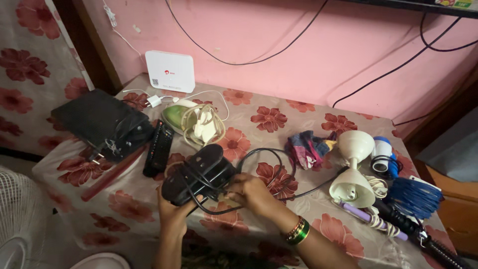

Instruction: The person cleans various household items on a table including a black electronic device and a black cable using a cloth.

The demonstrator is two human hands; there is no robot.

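The flowered tabletop (279, 112) fills the view, with a black box (97, 119) far left and a cream lamp (353, 169) over on the right. Near the front edge you've got the black iron (199, 174), your left hand (174, 211) cupping it underneath, fingers wrapped on its body. Your right hand (251, 192) has fingers pinched on its black cord (271, 154).

A white router box (170, 70) was propped against the pink wall (279, 40). On the flowered tablecloth (259, 112) were laid a black box (99, 122), a remote control (159, 148), a green iron (191, 119), a crumpled cloth (307, 148), a cream lamp (353, 169) and a blue cable reel (413, 197).
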